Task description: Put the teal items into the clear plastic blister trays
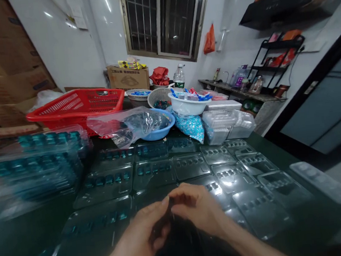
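My left hand [155,224] and my right hand [192,204] meet low in the middle of the view, above the dark green table. The fingers of both are curled and pinched close together. Whatever lies between them is dark, small and too blurred to make out. Around and beyond them lie rows of clear plastic blister trays [153,174], each with a line of moulded pockets. Teal pieces or teal-tinted pockets show in the trays on the left, such as the near left tray [92,222]. Clear trays [232,178] spread to the right.
Stacked blister trays [47,168] rise at the left. Behind stand a red basket [78,108], a blue basin [159,134] under plastic film, a white basin [188,106] with blue items, a bag of blue pieces [190,127] and clear cases [220,119]. A tray [322,180] lies far right.
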The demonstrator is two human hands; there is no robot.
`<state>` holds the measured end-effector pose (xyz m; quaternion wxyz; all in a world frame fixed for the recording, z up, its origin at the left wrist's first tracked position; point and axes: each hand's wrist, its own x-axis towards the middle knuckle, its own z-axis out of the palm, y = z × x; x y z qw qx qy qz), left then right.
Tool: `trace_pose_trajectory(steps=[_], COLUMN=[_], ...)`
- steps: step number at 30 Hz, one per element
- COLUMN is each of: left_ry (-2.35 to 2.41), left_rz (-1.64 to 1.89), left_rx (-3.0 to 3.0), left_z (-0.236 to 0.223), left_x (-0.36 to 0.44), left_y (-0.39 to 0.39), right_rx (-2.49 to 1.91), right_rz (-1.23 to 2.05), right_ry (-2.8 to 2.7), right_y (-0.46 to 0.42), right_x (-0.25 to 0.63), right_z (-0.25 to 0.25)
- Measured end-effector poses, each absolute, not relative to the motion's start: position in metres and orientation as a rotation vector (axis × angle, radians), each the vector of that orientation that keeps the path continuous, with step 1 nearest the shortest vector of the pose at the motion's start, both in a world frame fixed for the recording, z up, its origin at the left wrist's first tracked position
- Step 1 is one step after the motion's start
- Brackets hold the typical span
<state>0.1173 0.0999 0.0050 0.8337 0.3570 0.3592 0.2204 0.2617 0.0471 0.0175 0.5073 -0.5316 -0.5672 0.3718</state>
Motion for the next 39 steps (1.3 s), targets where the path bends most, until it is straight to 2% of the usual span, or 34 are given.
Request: trace_pose_trajectory(steps=[5,10,13,15,18,24,34,39], left_ry=[0.788,0.762,0.844,0.921,0.983,1.144,1.303,1.233], left_rz=[0.393,0.366,0.412,0.446,0.473,0.502,0.574,0.568], left_rx=[0.747,0.744,0.673,0.629,0.587,0.610,0.519,0.519], left_z=[0.008,0.012,0.016,0.020,0.028,0.032,0.023,0.021], left_x=[0.130,0.140,0.138,0.133,0.122,0.101,0.094,0.094], left_y=[0.107,0.116,0.125,0.131,0.138,0.144,0.153,0.153], right_rx=[-1.240,-1.280,-1.446,-1.650,-1.798,-2.072,-2.382,-2.470], right_rz=[1.234,1.300,1.084,0.763,0.581,0.456,0.331,0.292], right_ry=[-1.266,-1.228,-1.234,-1.184,-1.125,-1.205,-1.393,-1.404], right_y=[0.053,0.068,0.098,0.129,0.177,0.230,0.247,0.253], right_x=[0.280,0.296,0.327,0.358,0.407,0.451,0.461,0.461], right_z=[0.018,0.017,0.013,0.009,0.001,-0.024,-0.042,-0.047])
